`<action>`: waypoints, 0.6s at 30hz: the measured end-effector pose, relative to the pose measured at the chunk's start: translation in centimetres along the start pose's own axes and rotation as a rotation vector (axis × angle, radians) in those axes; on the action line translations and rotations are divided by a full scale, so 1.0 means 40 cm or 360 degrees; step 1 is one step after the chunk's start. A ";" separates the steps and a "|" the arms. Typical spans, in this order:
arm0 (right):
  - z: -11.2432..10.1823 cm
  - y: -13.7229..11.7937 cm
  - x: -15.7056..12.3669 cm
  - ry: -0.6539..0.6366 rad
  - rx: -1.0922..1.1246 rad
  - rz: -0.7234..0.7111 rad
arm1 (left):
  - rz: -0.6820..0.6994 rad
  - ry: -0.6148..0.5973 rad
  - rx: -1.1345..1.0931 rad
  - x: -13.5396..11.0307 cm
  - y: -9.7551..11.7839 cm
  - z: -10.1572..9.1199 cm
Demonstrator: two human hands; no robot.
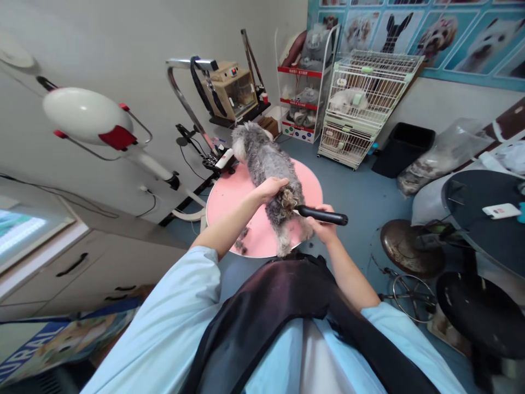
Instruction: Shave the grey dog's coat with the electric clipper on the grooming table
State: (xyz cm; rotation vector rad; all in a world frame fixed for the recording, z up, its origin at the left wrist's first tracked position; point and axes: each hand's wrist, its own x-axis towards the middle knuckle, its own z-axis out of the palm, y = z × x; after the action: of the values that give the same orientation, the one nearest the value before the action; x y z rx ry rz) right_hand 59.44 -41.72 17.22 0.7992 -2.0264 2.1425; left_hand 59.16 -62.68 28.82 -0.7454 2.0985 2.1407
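Observation:
A grey curly-haired dog (266, 158) stands on a round pink grooming table (223, 205), its rear toward me and its head at the far end. At the base of its back, my left hand (271, 189) is closed on the tail, with the fingertips partly hidden in fur. My right hand (325, 232) grips a black hair clipper (324, 214). The clipper points left, its head against the tan, curly fur (289, 201) below the tail. Loose grey hair clippings (241, 241) lie on the tabletop left of the hind legs.
A chrome grooming arm (180, 87) with a hanging strap rises behind the table's left side. The white-and-red dryer (88, 117) stands at left. Stacked wire cages (348, 109), a shelf rack (301, 87) and a black bin (404, 150) are behind. Stools (412, 246) stand at right.

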 end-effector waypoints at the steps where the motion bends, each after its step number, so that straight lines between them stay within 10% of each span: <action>1: 0.003 -0.002 0.009 -0.0093 -0.0031 -0.0006 | -0.0009 0.0024 0.0039 -0.007 0.006 0.003; 6: 0.006 -0.012 0.051 -0.0690 -0.0155 -0.0037 | -0.0012 0.0072 0.0084 -0.037 0.021 0.019; 10: -0.005 -0.022 0.080 -0.0520 -0.0126 -0.0035 | 0.0032 0.0100 0.0147 -0.050 0.023 0.028; 15: -0.024 -0.045 0.098 -0.0922 -0.0022 -0.0003 | 0.0051 0.0226 0.0067 -0.075 0.056 0.024; 18: -0.065 -0.043 0.081 -0.0622 0.0311 0.0218 | 0.0172 0.0294 0.0146 -0.089 0.068 0.007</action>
State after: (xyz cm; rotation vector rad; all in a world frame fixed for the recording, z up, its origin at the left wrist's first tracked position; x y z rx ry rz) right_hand 56.56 -39.97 20.18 1.2255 -2.1164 2.4498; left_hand 61.21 -61.60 32.66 -0.8697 2.3622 2.0825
